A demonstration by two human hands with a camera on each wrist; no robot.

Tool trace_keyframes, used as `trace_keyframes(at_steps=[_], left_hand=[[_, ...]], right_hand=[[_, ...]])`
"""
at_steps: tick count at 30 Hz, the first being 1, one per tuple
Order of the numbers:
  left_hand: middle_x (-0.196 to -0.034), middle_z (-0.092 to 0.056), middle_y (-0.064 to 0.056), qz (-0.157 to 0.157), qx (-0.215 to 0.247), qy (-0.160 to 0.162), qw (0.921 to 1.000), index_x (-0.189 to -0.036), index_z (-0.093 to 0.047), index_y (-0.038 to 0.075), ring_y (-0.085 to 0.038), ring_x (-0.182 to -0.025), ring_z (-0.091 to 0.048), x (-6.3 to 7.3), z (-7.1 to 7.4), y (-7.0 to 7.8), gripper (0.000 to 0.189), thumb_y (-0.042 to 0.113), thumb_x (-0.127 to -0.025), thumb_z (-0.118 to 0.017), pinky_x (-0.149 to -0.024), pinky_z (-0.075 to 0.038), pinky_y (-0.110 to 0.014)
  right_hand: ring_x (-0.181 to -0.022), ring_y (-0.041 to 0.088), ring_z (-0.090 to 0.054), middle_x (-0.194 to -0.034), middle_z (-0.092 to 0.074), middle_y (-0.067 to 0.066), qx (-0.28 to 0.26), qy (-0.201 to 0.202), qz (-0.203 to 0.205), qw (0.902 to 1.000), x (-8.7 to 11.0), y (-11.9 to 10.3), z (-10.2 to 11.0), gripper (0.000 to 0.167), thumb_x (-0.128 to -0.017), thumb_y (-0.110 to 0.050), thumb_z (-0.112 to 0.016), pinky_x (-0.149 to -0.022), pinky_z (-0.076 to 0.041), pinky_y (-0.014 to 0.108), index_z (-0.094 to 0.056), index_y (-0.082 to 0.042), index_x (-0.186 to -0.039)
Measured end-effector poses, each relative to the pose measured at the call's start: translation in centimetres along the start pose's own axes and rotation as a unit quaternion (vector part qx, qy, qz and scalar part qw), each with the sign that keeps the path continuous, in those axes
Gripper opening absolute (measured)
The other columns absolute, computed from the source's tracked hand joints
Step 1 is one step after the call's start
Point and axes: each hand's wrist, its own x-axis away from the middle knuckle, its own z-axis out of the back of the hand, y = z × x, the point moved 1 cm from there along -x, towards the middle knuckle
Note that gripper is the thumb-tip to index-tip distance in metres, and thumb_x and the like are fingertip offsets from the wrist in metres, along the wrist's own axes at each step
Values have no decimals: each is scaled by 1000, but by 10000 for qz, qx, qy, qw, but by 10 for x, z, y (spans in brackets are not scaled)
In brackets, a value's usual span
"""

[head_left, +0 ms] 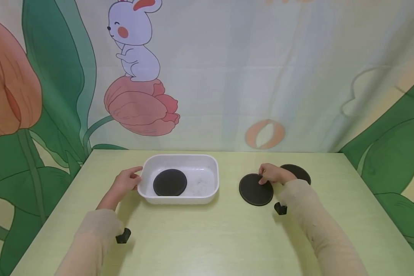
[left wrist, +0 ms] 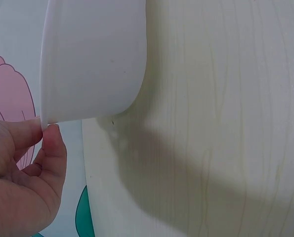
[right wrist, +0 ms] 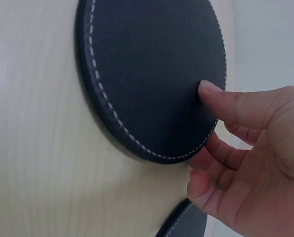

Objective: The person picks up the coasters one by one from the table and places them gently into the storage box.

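Observation:
A round black coaster with white edge stitching [right wrist: 151, 74] is pinched by my right hand [right wrist: 255, 148], thumb on top and fingers under the edge. In the head view this coaster [head_left: 256, 193] is right of the white basin, close over the table. My left hand [head_left: 125, 182] pinches the left rim of the white basin [head_left: 179, 200]; the left wrist view shows thumb and finger of that hand [left wrist: 33, 168] on the basin's rim [left wrist: 97, 59]. Inside the basin, on its left side, lies another black coaster [head_left: 170, 182].
A third black coaster [head_left: 298, 173] lies behind the right hand, partly covered by the wrist; its edge [right wrist: 186, 222] shows at the bottom of the right wrist view. The pale wooden table [head_left: 207, 237] ends at a printed curtain [head_left: 210, 76] with a rabbit and flowers.

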Motion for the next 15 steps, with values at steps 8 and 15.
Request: trace_keyframes(at_steps=[8, 15], left_hand=[[-112, -50, -26, -42, 13, 26, 10000, -135, -31, 0, -26, -90, -51, 1, 0, 1, 47, 4, -90, -44, -67, -49, -24], [-110, -51, -25, -70, -31, 6, 10000, -135, -31, 0, -24, -86, -52, 0, 0, 0, 47, 5, -90, -44, -65, -48, -23]], right_hand=[[-53, 14, -33, -89, -46, 10, 54, -20, 95, 9999, 15, -7, 9, 19, -84, 0, -51, -50, -32, 27, -42, 0, -101], [-63, 16, -35, -74, -39, 3, -82, -262, 114, 9996, 27, -16, 16, 20, -84, 3, -47, -54, -36, 29, -43, -5, -103]])
